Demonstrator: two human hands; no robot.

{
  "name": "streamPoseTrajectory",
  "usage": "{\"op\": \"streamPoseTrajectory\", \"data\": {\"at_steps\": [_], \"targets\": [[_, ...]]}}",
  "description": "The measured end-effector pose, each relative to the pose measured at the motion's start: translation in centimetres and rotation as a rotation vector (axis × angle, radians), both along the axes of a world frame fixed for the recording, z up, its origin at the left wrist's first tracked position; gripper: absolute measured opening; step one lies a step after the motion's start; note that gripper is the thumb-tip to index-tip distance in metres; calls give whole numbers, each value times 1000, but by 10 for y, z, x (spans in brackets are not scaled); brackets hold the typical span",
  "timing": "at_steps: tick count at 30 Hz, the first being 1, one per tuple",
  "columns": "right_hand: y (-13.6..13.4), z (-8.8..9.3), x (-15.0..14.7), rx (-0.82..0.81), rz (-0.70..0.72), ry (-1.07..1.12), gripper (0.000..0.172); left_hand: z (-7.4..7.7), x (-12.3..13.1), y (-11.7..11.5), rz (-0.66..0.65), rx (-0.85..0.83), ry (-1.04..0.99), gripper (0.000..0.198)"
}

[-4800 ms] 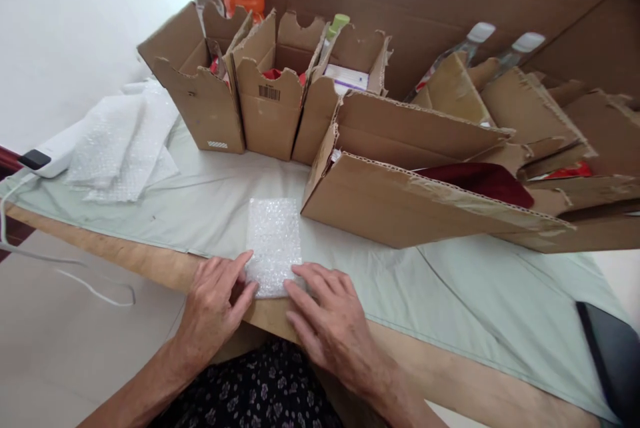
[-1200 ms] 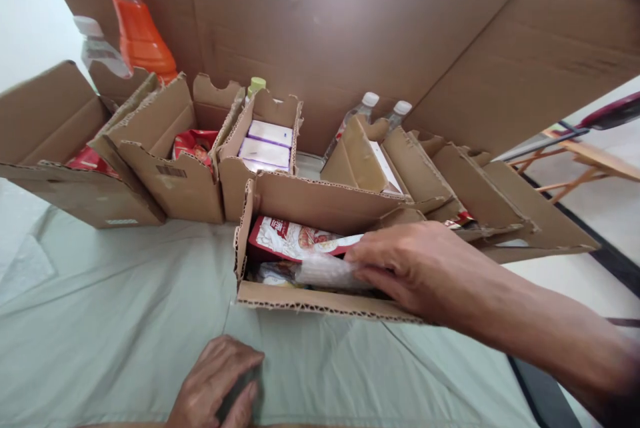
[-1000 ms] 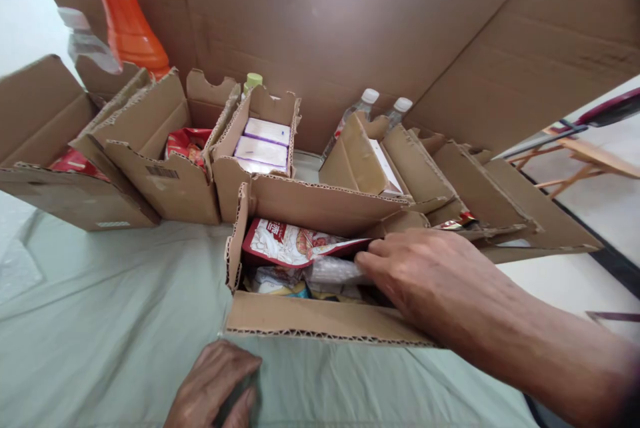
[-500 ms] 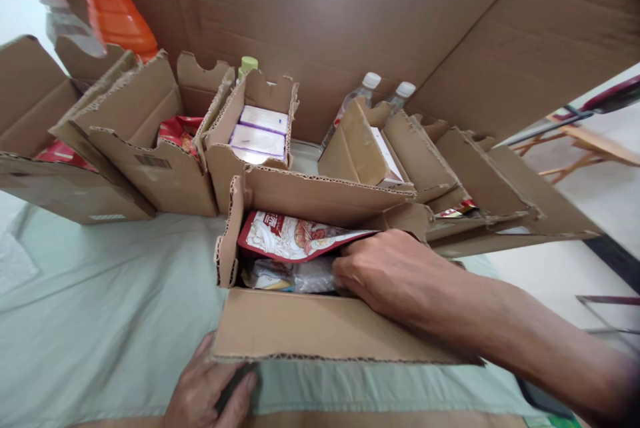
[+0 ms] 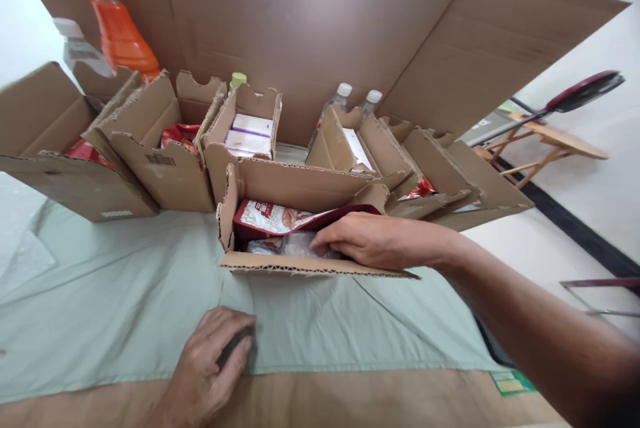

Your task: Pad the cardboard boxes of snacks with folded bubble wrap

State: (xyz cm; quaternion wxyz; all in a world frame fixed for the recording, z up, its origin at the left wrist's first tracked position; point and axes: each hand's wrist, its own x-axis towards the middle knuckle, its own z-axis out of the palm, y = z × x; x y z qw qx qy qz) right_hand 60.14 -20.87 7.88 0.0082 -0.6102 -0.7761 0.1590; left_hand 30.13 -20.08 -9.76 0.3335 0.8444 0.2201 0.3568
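My right hand point(image 5: 357, 239) reaches into the front cardboard box point(image 5: 300, 177), over its right end. Its fingers are pressed together at a clear plastic package point(image 5: 300, 244), and the fingertips are partly hidden, so what they grip cannot be made out. Against the box's back wall leans a dark-red and white printed pouch point(image 5: 280, 215), touching the back of that hand. My left hand point(image 5: 214, 355) rests on the pale green cloth point(image 5: 125, 301) in front of the box. Its thumb stands apart from the curled fingers and nothing is between them.
Behind the front box stands a row of cardboard bins, one with red packets point(image 5: 181, 135), one with white-and-purple packs point(image 5: 250, 135). An orange bottle point(image 5: 123, 35) and clear bottles point(image 5: 370, 100) rise behind them. A tall cardboard panel point(image 5: 300, 21) backs the row; a wooden stool point(image 5: 550, 138) is at right.
The view has shifted, and the front box's near flap now appears foreshortened. My left hand now shows apart from the box's front edge. My right hand stays inside the box, its fingers more extended.
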Motion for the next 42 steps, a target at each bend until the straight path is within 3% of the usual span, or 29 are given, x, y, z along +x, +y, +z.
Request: {"op": "streamPoseTrajectory", "data": {"at_steps": [2, 3, 5, 7, 10, 12, 16, 20, 24, 27, 32, 34, 36, 38, 40, 42], "targets": [[-11, 10, 2, -63, 60, 58, 41, 3, -10, -1, 39, -30, -8, 21], [-22, 17, 4, 13, 32, 68, 41, 5, -16, -1, 77, -53, -4, 21], [-51, 27, 11, 315, -131, 52, 32, 10, -28, 3, 183, -131, 35, 22], [-81, 26, 19, 535, -317, 49, 26, 15, -35, 11, 279, -271, 82, 33], [-111, 0, 24, 617, -543, 163, 33, 25, -24, 26, 302, -461, 32, 59], [-120, -24, 23, 662, -675, 277, 42, 34, -6, 33, 264, -504, -48, 73], [-127, -59, 14, 795, -867, 493, 50, 54, 28, 36, 202, -519, -133, 80], [-107, -84, 7, 588, -800, 691, 68, 63, 48, 39, 226, -538, -151, 73], [-76, -102, -12, 534, -697, 719, 55, 60, 58, 42, 252, -542, -207, 69], [-95, -105, -28, 588, -724, 678, 37, 48, 51, 17, 281, -518, -205, 67], [-201, -109, -47, 611, -791, 518, 28, 18, 16, -72, 282, -452, -117, 68], [-224, -110, -56, 620, -797, 470, 26, 13, -2, -89, 332, -452, -76, 66], [-216, -107, -71, 657, -795, 481, 31, 15, -22, -84, 395, -522, -35, 63], [-185, -101, -85, 694, -753, 542, 38, 23, -41, -63, 425, -593, -35, 61], [-149, -93, -94, 696, -663, 628, 43, 32, -53, -41, 443, -576, -89, 63], [-124, -88, -94, 689, -584, 707, 46, 39, -56, -33, 485, -501, -125, 68]]}}
